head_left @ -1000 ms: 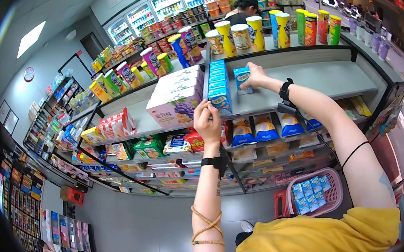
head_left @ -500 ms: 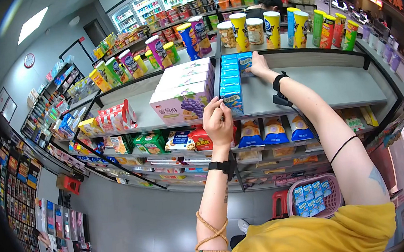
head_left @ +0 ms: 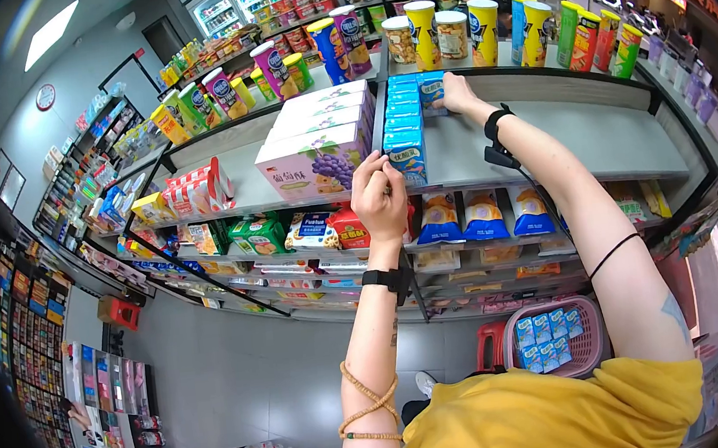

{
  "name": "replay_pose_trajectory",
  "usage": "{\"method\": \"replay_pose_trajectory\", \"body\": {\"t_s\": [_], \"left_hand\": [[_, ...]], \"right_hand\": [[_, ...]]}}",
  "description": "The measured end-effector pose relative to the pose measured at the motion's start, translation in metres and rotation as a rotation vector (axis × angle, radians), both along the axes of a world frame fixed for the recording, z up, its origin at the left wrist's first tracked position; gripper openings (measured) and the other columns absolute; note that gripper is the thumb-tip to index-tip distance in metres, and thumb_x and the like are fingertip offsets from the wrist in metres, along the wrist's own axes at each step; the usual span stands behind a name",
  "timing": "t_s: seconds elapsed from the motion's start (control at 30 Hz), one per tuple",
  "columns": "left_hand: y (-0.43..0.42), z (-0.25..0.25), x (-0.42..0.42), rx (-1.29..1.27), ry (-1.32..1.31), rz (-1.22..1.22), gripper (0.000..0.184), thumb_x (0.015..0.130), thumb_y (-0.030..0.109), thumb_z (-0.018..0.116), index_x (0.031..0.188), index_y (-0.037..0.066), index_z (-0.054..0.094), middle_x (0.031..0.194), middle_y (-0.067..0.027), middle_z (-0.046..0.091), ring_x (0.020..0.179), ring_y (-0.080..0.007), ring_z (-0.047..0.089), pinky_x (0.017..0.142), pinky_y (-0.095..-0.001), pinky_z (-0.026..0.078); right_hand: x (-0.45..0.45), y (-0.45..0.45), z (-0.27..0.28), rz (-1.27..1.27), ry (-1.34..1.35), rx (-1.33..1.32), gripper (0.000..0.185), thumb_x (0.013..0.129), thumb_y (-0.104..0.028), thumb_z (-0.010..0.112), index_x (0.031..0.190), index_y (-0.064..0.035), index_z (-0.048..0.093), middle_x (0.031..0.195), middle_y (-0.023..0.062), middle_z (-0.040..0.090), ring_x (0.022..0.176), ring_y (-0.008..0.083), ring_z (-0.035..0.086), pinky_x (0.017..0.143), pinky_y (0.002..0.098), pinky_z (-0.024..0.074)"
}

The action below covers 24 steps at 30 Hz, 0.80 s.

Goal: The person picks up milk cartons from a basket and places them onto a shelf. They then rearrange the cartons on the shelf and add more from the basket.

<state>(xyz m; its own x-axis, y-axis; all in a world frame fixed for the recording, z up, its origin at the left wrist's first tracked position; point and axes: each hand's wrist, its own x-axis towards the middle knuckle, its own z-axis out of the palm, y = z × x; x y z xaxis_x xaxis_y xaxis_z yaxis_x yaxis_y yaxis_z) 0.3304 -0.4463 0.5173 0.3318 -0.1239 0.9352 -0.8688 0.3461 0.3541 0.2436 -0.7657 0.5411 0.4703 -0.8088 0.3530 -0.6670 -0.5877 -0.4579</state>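
Blue drink cartons point(head_left: 406, 157) stand in a row running front to back along the left divider of the upper shelf. My right hand point(head_left: 460, 93) is at the back of that shelf, its fingers closed on a blue carton point(head_left: 432, 92) beside the row's far end. Part of that carton is hidden behind the fingers. My left hand point(head_left: 377, 189) is curled at the shelf's front edge, close to the left side of the front carton. Nothing shows in its folded fingers; whether they touch the carton I cannot tell.
Left of the divider sit purple grape-printed boxes point(head_left: 310, 166). Chip canisters point(head_left: 483, 32) and nut jars line the top ledge. Below are blue snack bags point(head_left: 484, 214). A pink basket point(head_left: 592, 331) with several blue cartons rests near a red stool point(head_left: 489, 345).
The view has tilted slightly, so the shelf sits a little higher in it. Both hands keep nearly the same places by the carton row, the right still on the rear carton.
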Motion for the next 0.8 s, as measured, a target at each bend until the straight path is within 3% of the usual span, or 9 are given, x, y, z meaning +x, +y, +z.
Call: {"method": "replay_pose_trajectory", "body": {"t_s": [0.1, 0.23, 0.27, 0.4, 0.5, 0.53, 0.63, 0.73, 0.8], "left_hand": [[0.001, 0.0, 0.0, 0.006, -0.007, 0.01, 0.02, 0.089, -0.002, 0.068, 0.07, -0.003, 0.06, 0.095, -0.0163, 0.073, 0.099, -0.0333, 0.073, 0.081, -0.0401, 0.058], [-0.001, 0.002, 0.0, -0.002, -0.018, 0.01, 0.02, 0.089, -0.002, 0.068, 0.07, -0.003, 0.06, 0.094, -0.0165, 0.073, 0.099, -0.0338, 0.073, 0.081, -0.0403, 0.058], [0.0, 0.002, -0.001, -0.003, -0.014, 0.008, 0.021, 0.089, -0.002, 0.068, 0.07, -0.003, 0.059, 0.094, -0.0165, 0.072, 0.099, -0.0337, 0.073, 0.081, -0.0402, 0.058], [0.001, 0.002, -0.002, 0.001, -0.016, 0.013, 0.016, 0.089, -0.002, 0.068, 0.074, -0.004, 0.063, 0.094, -0.0165, 0.073, 0.098, -0.0331, 0.073, 0.081, -0.0396, 0.058], [0.0, 0.0, 0.0, 0.004, -0.034, 0.009, 0.013, 0.09, -0.002, 0.067, 0.077, -0.005, 0.065, 0.094, -0.0165, 0.073, 0.099, -0.0327, 0.073, 0.082, -0.0394, 0.058], [0.0, 0.001, -0.001, 0.012, -0.025, 0.011, 0.013, 0.09, -0.002, 0.067, 0.077, -0.005, 0.065, 0.094, -0.0165, 0.073, 0.099, -0.0328, 0.073, 0.083, -0.0395, 0.058], [-0.001, 0.001, 0.004, 0.023, -0.104, 0.043, 0.013, 0.091, -0.002, 0.066, 0.078, -0.005, 0.066, 0.091, -0.0179, 0.073, 0.091, -0.0331, 0.073, 0.083, -0.0397, 0.057], [-0.007, -0.001, 0.008, -0.019, -0.219, 0.124, 0.015, 0.093, 0.002, 0.065, 0.081, -0.004, 0.07, 0.088, -0.0156, 0.075, 0.088, -0.0305, 0.074, 0.082, -0.0391, 0.056], [-0.009, -0.008, 0.011, 0.003, -0.201, 0.127, 0.016, 0.094, 0.005, 0.065, 0.082, -0.002, 0.074, 0.09, -0.0138, 0.077, 0.088, -0.0272, 0.074, 0.081, -0.0359, 0.056]], "right_hand": [[-0.007, 0.012, 0.019, -0.002, 0.238, 0.062, 0.055, 0.065, -0.022, 0.095, 0.106, 0.0067, 0.072, 0.11, 0.0247, 0.073, 0.107, 0.0376, 0.07, 0.092, 0.0415, 0.0578], [-0.036, 0.038, 0.045, -0.052, 0.162, 0.047, 0.051, 0.065, -0.022, 0.089, 0.105, 0.0042, 0.071, 0.11, 0.027, 0.072, 0.105, 0.0402, 0.07, 0.089, 0.0441, 0.0579], [-0.05, 0.043, 0.04, -0.029, 0.068, -0.045, 0.049, 0.071, -0.019, 0.085, 0.109, 0.0043, 0.064, 0.104, 0.0239, 0.072, 0.096, 0.0319, 0.072, 0.084, 0.0433, 0.0572], [-0.142, 0.128, 0.02, 0.653, -0.393, 0.538, 0.019, 0.091, -0.009, 0.073, 0.107, -0.0017, 0.066, 0.096, 0.0062, 0.071, 0.091, 0.0145, 0.068, 0.081, 0.0319, 0.0555], [-0.226, 0.252, 0.001, 0.867, -0.201, 0.787, 0.01, 0.093, -0.013, 0.075, 0.096, -0.004, 0.072, 0.093, 0.0017, 0.072, 0.087, 0.0093, 0.065, 0.079, 0.0281, 0.0541], [-0.246, 0.276, -0.021, 0.936, -0.041, 0.791, 0.012, 0.094, -0.013, 0.075, 0.098, -0.0022, 0.073, 0.096, 0.0032, 0.073, 0.091, 0.0095, 0.066, 0.082, 0.028, 0.0542], [-0.308, 0.336, -0.178, 0.878, -0.005, 1.389, 0.022, 0.096, -0.017, 0.073, 0.109, 0.0011, 0.073, 0.104, 0.0059, 0.075, 0.097, 0.0114, 0.067, 0.086, 0.03, 0.0541], [-0.387, 0.382, -0.368, 0.571, 0.149, 1.28, 0.018, 0.087, -0.02, 0.073, 0.092, -0.0038, 0.078, 0.08, 0.0063, 0.076, 0.076, 0.0137, 0.07, 0.07, 0.0346, 0.0555], [-0.437, 0.405, -0.441, 0.332, 0.557, 0.945, 0.022, 0.08, -0.025, 0.067, 0.082, -0.006, 0.078, 0.081, 0.02, 0.073, 0.076, 0.0338, 0.072, 0.069, 0.0457, 0.0549]]}}
